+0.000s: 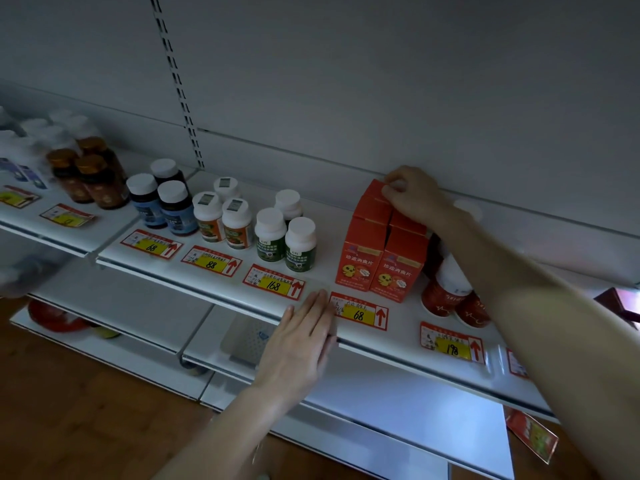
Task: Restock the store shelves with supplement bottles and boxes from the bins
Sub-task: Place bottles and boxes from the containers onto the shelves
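- A white store shelf point(322, 216) is running left to right in dim light, backed by a grey back panel point(381, 81).
- A block of orange boxes point(381, 265) is standing on the right part of this shelf, with the two near ones upright, side by side and touching.
- The right hand point(415, 199) is reaching to the far row, its thumb and curled fingers pinching the top edge of the far orange box point(372, 206).
- The left hand point(301, 341) is lying flat on the shelf's near edge, fingers straight and together and gripping nothing, just left of a red-and-yellow price tag point(358, 311) marked 68.
- Red bottles point(446, 292) with white caps are standing just right of the boxes, partly hidden under the right forearm.
- Green-labelled bottles point(287, 237) are standing left of the boxes, then orange-labelled bottles point(221, 216), blue-labelled bottles point(159, 202) and brown bottles point(86, 171) further left.
- A lower shelf point(138, 306) is showing below, above a wooden floor point(52, 375).
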Available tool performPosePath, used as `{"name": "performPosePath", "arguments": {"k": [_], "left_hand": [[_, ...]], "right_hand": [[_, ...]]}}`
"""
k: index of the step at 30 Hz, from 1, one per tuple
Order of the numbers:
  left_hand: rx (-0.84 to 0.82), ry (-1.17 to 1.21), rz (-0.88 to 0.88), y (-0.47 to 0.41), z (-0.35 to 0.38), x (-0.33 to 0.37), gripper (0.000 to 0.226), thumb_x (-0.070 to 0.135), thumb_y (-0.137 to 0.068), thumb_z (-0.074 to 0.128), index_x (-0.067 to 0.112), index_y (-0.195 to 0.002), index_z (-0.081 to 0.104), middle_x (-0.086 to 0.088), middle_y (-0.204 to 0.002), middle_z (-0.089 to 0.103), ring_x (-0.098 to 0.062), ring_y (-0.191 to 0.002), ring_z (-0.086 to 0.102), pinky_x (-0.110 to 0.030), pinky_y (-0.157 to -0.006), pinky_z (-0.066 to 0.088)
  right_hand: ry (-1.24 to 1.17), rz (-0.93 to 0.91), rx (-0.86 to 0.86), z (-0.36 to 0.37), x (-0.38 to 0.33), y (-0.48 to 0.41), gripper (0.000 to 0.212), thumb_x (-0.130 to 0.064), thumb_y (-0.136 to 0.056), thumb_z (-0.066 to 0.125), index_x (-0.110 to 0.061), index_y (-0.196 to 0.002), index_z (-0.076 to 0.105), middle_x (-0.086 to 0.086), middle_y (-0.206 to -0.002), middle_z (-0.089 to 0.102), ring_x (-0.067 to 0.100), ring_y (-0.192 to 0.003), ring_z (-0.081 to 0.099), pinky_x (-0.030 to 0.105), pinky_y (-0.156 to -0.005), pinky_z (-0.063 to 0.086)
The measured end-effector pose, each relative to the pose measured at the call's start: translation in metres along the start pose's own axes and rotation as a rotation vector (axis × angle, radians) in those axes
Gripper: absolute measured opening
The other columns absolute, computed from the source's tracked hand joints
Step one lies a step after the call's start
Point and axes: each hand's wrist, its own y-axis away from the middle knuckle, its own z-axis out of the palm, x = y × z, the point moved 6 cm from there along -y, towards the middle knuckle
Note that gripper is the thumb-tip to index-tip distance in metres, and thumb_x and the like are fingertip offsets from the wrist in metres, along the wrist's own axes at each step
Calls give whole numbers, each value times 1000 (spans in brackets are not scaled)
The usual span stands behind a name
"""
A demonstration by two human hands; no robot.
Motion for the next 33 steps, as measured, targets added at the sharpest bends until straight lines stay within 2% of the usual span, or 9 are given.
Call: {"name": "performPosePath", "arguments": {"k": [4,8,11,13,16,19,24,30,33], "left_hand": [[73,-23,38,3,-21,1,49,38,-95,28,11,-124,56,-6,-130,57,-20,-123,51,-42,-101,31],[50,-43,12,16,-40,-18,59,39,-99,13,11,-124,58,-6,-130,57,-20,-125,50,-44,-102,31],[82,-33,-33,35,-58,-50,61,39,-100,11,10,-124,58,-7,-130,57,-20,-124,51,-42,-102,32],[118,-38,-72,53,-73,-83,60,39,-100,12,9,-122,60,-8,-128,59,-22,-121,53,-42,-101,33],[151,-71,-148,88,-98,-143,62,40,-100,13,7,-119,62,-9,-124,61,-24,-117,56,-46,-100,33],[194,-87,-218,132,-120,-212,54,39,-96,27,6,-119,62,-11,-123,62,-25,-117,56,-47,-99,35],[201,-123,-370,212,-153,-326,49,37,-90,37,6,-121,62,-10,-124,61,-24,-118,56,-43,-100,37],[179,-197,-566,293,-185,-430,50,38,-90,35,9,-117,65,-8,-118,65,-22,-113,60,-39,-98,38],[167,-198,-664,322,-191,-475,50,39,-89,34,10,-116,65,-7,-116,66,-21,-111,61,-37,-97,35]], "right_hand": [[-66,-141,99,-1,-40,14,24,-18,-93,50,-9,-112,60,6,-121,58,18,-114,51,17,-88,32],[-106,-251,89,16,-93,22,22,-13,-92,52,-4,-109,62,9,-116,62,20,-111,53,13,-85,32],[-107,-318,72,42,-143,24,22,-12,-91,53,-4,-108,63,8,-116,63,20,-110,55,12,-81,31],[-122,-359,47,67,-182,26,22,-13,-91,52,-7,-109,63,6,-117,63,18,-110,55,10,-80,30],[-145,-394,-14,112,-251,30,22,-16,-92,51,-12,-110,62,4,-120,60,19,-112,53,15,-84,34],[-147,-462,-32,156,-331,37,23,-15,-90,52,-7,-109,63,8,-118,62,22,-111,54,16,-82,34],[-164,-572,-89,243,-456,51,21,-11,-87,55,-4,-103,66,13,-108,67,26,-105,59,20,-79,36],[-168,-674,-203,336,-569,70,23,-11,-87,55,-3,-107,65,12,-115,65,24,-112,56,22,-90,35],[-154,-744,-275,379,-616,72,23,-13,-88,56,-3,-107,65,12,-113,65,25,-110,57,24,-87,36]]}}
